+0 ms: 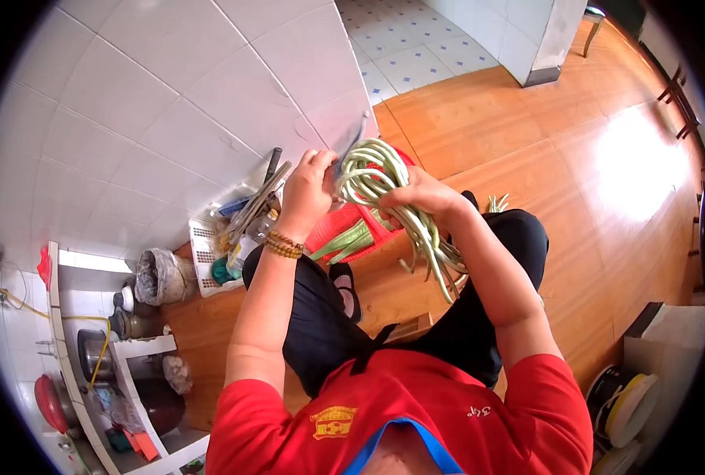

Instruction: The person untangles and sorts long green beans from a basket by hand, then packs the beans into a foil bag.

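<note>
My right hand is wrapped round a looped bundle of long green beans. Their loose ends hang down toward my right knee. Beside the loops, my left hand has its fingers curled in a pinch; a thin bluish-grey strip shows next to its fingertips, and I cannot tell what it is or whether they grip it. Under both hands stands a red plastic basket, partly hidden by the beans. Inside it lie long ridged green vegetables.
Against the tiled wall, a white crate holds bottles and long-handled items. A lined bucket is left of it. More bean ends show beyond my right knee. Low shelves with pots stand at left; stacked tubs are at lower right.
</note>
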{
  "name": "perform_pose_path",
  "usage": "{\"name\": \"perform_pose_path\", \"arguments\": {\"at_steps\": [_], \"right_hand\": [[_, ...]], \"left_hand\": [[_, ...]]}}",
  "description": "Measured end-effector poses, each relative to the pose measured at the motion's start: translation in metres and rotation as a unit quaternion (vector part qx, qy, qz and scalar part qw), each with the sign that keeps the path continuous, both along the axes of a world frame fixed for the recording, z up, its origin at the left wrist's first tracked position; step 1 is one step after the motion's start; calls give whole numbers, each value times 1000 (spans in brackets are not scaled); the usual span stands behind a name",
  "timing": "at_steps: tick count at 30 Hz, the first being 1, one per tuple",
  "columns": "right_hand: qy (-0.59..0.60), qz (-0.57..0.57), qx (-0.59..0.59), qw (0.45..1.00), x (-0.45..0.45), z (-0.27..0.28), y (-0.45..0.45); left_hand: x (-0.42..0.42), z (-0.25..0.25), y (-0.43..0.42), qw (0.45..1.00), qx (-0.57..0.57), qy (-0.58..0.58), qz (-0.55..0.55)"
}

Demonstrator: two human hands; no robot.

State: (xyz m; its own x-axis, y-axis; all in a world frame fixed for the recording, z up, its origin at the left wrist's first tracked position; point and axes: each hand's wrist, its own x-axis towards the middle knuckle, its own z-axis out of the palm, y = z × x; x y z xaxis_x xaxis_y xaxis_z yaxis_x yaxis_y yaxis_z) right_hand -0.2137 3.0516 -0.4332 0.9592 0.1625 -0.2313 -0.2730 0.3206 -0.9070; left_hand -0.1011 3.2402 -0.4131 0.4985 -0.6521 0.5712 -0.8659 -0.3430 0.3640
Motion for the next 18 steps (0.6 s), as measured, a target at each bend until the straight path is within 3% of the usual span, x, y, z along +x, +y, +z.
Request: {"name": "perform_pose_path", "arguments": {"at_steps": [2,4,6,7,12,14,16,18], "right_hand": [[-69,68,54,994,-7,19,-3],[-81,103,97,987,-10,26,0],[-65,71,22,995,-3,9,3],[-47,51,22,997,-3,3,4],[-117,39,-11,992,-11,15,5],[-159,37,-43,986,-20,28,4],[-152,94,-78,981,-14,21,-2],[-116,50,-80,989,-13,19,1]], "left_hand": [[2,-3,1,997,69,43,13],[-1,-5,-3,996,68,50,-11],[-8,-2,-10,990,-6,109,-89],[-3,-20,-12,953,-91,269,-103],[-7,1,-7,972,-15,210,-100],[-6,-2,-4,988,59,141,-24],[-14,0,-8,986,64,151,-30],[-17,1,-13,973,-32,193,-119]]}}
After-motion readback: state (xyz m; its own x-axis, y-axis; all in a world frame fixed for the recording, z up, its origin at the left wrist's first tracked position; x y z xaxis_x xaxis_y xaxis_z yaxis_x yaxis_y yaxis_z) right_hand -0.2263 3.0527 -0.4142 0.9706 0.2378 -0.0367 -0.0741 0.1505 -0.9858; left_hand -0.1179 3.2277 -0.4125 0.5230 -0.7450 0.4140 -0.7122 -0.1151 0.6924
